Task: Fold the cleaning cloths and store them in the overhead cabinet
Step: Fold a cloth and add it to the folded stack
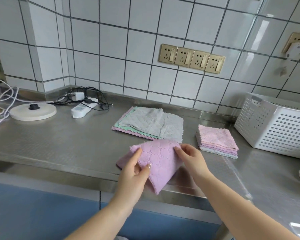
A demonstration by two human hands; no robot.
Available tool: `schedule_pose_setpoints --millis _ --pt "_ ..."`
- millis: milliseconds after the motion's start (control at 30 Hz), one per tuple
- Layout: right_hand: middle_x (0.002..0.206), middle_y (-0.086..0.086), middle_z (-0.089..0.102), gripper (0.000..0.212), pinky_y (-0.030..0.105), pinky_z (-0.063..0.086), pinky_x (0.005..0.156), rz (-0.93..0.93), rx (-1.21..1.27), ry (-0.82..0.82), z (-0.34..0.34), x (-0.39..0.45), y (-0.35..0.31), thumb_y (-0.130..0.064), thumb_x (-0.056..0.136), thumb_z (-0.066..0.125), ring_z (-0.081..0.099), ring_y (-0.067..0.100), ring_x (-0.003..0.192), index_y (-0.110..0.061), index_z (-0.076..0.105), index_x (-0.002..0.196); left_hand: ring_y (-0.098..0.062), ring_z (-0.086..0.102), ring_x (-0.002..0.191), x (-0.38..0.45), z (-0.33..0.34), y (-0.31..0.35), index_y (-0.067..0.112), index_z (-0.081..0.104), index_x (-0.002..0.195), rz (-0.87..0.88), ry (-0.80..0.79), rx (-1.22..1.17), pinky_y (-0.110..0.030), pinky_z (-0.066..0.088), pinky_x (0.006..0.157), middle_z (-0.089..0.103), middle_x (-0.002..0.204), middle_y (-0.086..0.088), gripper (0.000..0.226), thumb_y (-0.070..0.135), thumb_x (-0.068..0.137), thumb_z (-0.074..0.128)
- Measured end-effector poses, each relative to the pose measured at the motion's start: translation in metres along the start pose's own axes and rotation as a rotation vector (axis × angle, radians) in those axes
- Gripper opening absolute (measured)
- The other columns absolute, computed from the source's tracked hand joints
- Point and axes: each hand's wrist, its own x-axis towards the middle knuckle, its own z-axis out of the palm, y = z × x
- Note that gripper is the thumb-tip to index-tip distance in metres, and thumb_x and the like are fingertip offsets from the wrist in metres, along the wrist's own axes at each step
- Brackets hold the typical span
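A purple quilted cloth, folded over on itself, is held just above the front edge of the steel counter. My left hand pinches its left side and my right hand grips its upper right corner. Behind it lies a flat pile of unfolded cloths, grey on top with green and pink edges showing. To the right sits a small stack of folded cloths, pink on top. No overhead cabinet is in view.
A white perforated basket stands at the right. A white power strip with black cables and a round kettle base lie at the back left. Wall sockets sit on the tiled wall. Blue cabinet fronts are below.
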Motion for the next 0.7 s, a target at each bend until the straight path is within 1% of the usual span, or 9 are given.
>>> schedule_pose_setpoints --millis 100,167,267,333,400,467,600,667,700 --pt "0.075 -0.009 0.065 0.01 0.02 0.04 0.067 -0.008 -0.081 -0.034 0.013 0.013 -0.001 -0.027 0.087 0.065 0.053 0.005 0.071 -0.019 0.068 0.084 -0.009 0.061 0.107 0.004 -0.016 -0.002 0.027 0.045 0.137 -0.117 0.0 -0.092 -0.042 0.047 0.099 0.062 0.114 0.01 0.057 0.019 0.083 0.062" --pt "0.071 -0.006 0.063 0.015 0.018 0.037 0.061 -0.007 -0.248 -0.064 0.019 0.021 0.001 -0.031 0.086 0.066 0.051 0.008 0.067 -0.016 0.068 0.082 -0.013 0.063 0.108 0.007 -0.023 0.0 0.023 0.047 0.134 -0.166 -0.054 -0.167 -0.039 0.052 0.093 0.061 0.123 0.0 0.046 0.008 0.091 0.054" --pt "0.071 -0.007 0.06 0.019 0.014 0.035 0.055 -0.038 -0.538 -0.122 0.026 0.03 0.0 -0.035 0.086 0.064 0.051 0.012 0.069 -0.018 0.061 0.078 -0.012 0.068 0.097 0.009 -0.03 0.007 0.022 0.051 0.127 -0.193 -0.143 -0.16 -0.034 0.057 0.083 0.061 0.123 -0.003 0.039 0.004 0.093 0.047" --pt "0.075 -0.009 0.061 0.016 0.017 0.036 0.059 -0.063 -0.566 -0.123 0.028 0.032 -0.002 -0.035 0.087 0.062 0.054 0.013 0.073 -0.022 0.058 0.08 -0.011 0.068 0.093 0.01 -0.032 0.009 0.029 0.042 0.132 -0.178 -0.152 -0.114 -0.028 0.058 0.072 0.055 0.126 -0.003 0.046 0.006 0.094 0.048" --pt "0.076 -0.012 0.062 0.015 0.011 0.036 0.06 -0.1 -0.542 -0.123 0.029 0.034 -0.002 -0.034 0.087 0.062 0.055 0.009 0.074 -0.026 0.054 0.077 -0.013 0.065 0.096 0.012 -0.035 0.008 0.035 0.031 0.139 -0.172 -0.134 -0.091 -0.022 0.056 0.065 0.05 0.129 -0.003 0.056 0.007 0.093 0.049" --pt "0.078 -0.016 0.062 0.015 0.006 0.036 0.061 -0.1 -0.543 -0.142 0.03 0.035 -0.001 -0.029 0.086 0.064 0.057 0.006 0.078 -0.03 0.052 0.077 -0.014 0.065 0.094 0.012 -0.037 0.009 0.029 0.044 0.132 -0.179 -0.178 -0.118 -0.028 0.058 0.071 0.051 0.129 -0.009 0.047 0.009 0.091 0.052" --pt "0.088 -0.012 0.063 0.015 0.018 0.038 0.069 -0.062 -0.575 -0.203 0.031 0.038 0.001 -0.02 0.084 0.064 0.06 0.012 0.09 -0.029 0.054 0.091 -0.017 0.057 0.09 0.012 -0.045 0.01 0.022 0.065 0.108 -0.258 -0.247 -0.275 -0.041 0.055 0.086 0.059 0.116 -0.021 0.028 0.014 0.082 0.057" --pt "0.086 -0.015 0.061 0.017 0.013 0.037 0.066 -0.094 -0.621 -0.244 0.031 0.039 -0.003 -0.018 0.085 0.061 0.059 0.011 0.089 -0.03 0.057 0.097 -0.011 0.057 0.103 0.012 -0.049 0.01 0.025 0.062 0.113 -0.244 -0.199 -0.266 -0.038 0.048 0.098 0.06 0.119 -0.007 0.031 0.018 0.083 0.061" --pt "0.087 -0.016 0.06 0.019 0.01 0.036 0.064 -0.108 -0.651 -0.265 0.031 0.039 -0.004 -0.017 0.086 0.059 0.057 0.009 0.087 -0.029 0.059 0.101 -0.006 0.051 0.117 0.014 -0.051 0.01 0.031 0.055 0.124 -0.199 -0.153 -0.201 -0.036 0.039 0.107 0.052 0.135 0.003 0.047 0.025 0.078 0.066"
